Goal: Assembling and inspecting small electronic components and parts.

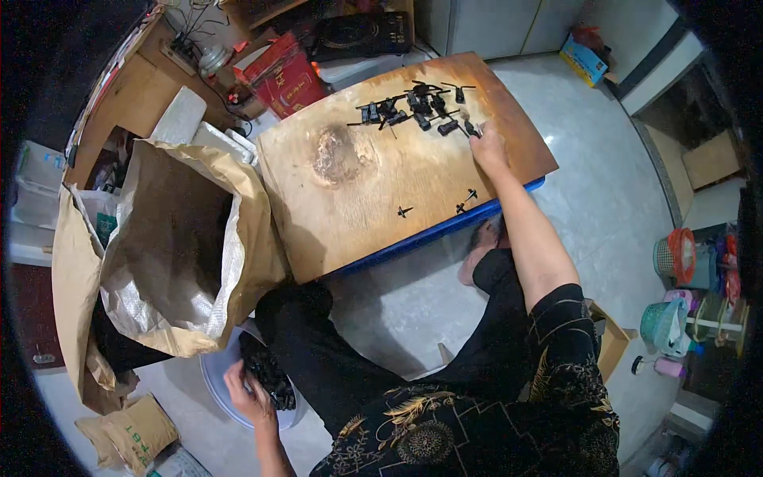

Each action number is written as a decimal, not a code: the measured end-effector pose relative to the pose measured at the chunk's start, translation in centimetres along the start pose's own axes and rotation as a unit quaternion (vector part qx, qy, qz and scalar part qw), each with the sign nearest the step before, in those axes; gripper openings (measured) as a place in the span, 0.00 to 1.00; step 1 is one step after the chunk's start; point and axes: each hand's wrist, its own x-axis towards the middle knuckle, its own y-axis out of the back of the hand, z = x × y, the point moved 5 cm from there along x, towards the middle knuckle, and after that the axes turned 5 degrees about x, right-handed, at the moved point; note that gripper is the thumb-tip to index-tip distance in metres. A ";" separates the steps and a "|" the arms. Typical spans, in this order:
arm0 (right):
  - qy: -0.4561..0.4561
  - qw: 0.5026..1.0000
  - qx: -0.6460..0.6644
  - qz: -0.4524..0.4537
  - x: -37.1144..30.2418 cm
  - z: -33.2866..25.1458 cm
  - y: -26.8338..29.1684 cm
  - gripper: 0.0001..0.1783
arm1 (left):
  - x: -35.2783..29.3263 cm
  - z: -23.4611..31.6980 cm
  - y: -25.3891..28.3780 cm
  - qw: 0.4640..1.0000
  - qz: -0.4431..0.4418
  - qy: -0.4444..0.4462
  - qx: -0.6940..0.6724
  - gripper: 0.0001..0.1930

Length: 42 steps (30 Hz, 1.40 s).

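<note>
My right hand [489,151] is over the right side of the wooden board, its fingers closed on a small black plastic part [472,129]. Just left of it lies a loose pile of similar black plastic parts [421,105], several with thin rods sticking out. Three small black cross-shaped pieces, one of them a lone piece [404,212], rest near the board's front edge. Low on the left, my left hand [249,395] is over a pale round basin [213,380] beside a heap of black parts [269,372]. Its fingers look apart, with nothing visible in them.
The board [350,230] sits on a blue base between my legs. A large open paper sack [262,238] with a white lining stands against its left side. Behind are a red box [288,86] and a black cooktop [362,33]. Baskets [675,254] stand far right.
</note>
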 end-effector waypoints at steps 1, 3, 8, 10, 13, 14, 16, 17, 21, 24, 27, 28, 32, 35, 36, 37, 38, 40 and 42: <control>0.001 1.000 -0.001 0.001 -0.1 -0.2 0.1 0.19 | 1.6 1.6 0.1 1.000 0.000 0.000 -0.002 0.14; 0.093 0.994 0.037 0.037 -0.4 -2.1 0.7 0.19 | 4.7 6.6 0.8 0.985 0.070 -0.129 -0.089 0.12; 0.200 0.974 -0.079 -0.068 -0.2 -4.6 -0.8 0.12 | 12.8 17.9 -2.3 0.942 0.024 -0.245 -0.230 0.12; 0.199 0.971 -0.110 -0.074 0.1 -4.4 -1.3 0.11 | 15.3 22.3 -4.3 0.919 -0.014 -0.285 -0.270 0.12; 0.211 0.952 -0.184 -0.121 0.2 -6.1 -2.2 0.11 | 18.0 26.1 -6.8 0.896 -0.061 -0.313 -0.308 0.13; 0.222 0.945 -0.197 -0.136 0.0 -6.5 -2.4 0.12 | 18.6 26.4 -8.0 0.897 -0.060 -0.308 -0.310 0.13; 0.235 0.936 -0.214 -0.153 -0.1 -7.0 -3.1 0.13 | 19.6 25.7 -11.9 0.867 -0.133 -0.225 -0.424 0.19; 0.222 0.949 -0.152 -0.166 0.0 -7.4 -3.4 0.13 | 19.9 25.1 -13.3 0.868 -0.131 -0.221 -0.426 0.19; 0.065 0.940 0.138 -0.304 -1.0 -10.2 -3.5 0.14 | 20.7 23.2 -16.8 0.854 -0.233 -0.065 -0.460 0.33; -0.061 0.864 0.306 -0.396 -4.7 -13.1 -3.3 0.13 | 21.6 24.2 -16.4 0.844 -0.225 -0.073 -0.482 0.40; -0.056 0.827 0.358 -0.430 -8.7 -16.8 -2.4 0.13 | 21.9 24.4 -15.6 0.807 -0.243 -0.086 -0.531 0.43; -0.064 0.812 0.374 -0.444 -9.9 -17.7 -2.0 0.13 | 21.8 24.4 -15.5 0.786 -0.255 -0.076 -0.558 0.43; -0.047 0.815 0.380 -0.435 -13.0 -19.3 -0.9 0.10 | 21.5 23.9 -14.1 0.755 -0.283 -0.116 -0.581 0.37; -0.051 0.809 0.403 -0.425 -14.4 -19.5 -0.2 0.10 | 20.9 23.5 -14.5 0.696 -0.334 -0.074 -0.631 0.32; -0.059 0.800 0.413 -0.431 -14.6 -19.2 -0.2 0.09 | 20.8 23.5 -14.5 0.696 -0.333 -0.075 -0.632 0.32; -0.059 0.800 0.414 -0.432 -14.8 -19.1 -0.3 0.09 | 20.6 23.4 -14.5 0.695 -0.338 -0.069 -0.631 0.30; -0.059 0.796 0.423 -0.429 -15.1 -19.1 -0.4 0.09 | 20.5 23.3 -14.6 0.695 -0.343 -0.062 -0.629 0.29; -0.058 0.784 0.442 -0.432 -15.4 -18.8 -0.8 0.09 | 20.4 23.1 -14.9 0.694 -0.339 -0.056 -0.632 0.27; -0.051 0.775 0.458 -0.433 -15.6 -18.5 -1.2 0.09 | 20.4 23.2 -15.1 0.693 -0.338 -0.048 -0.635 0.25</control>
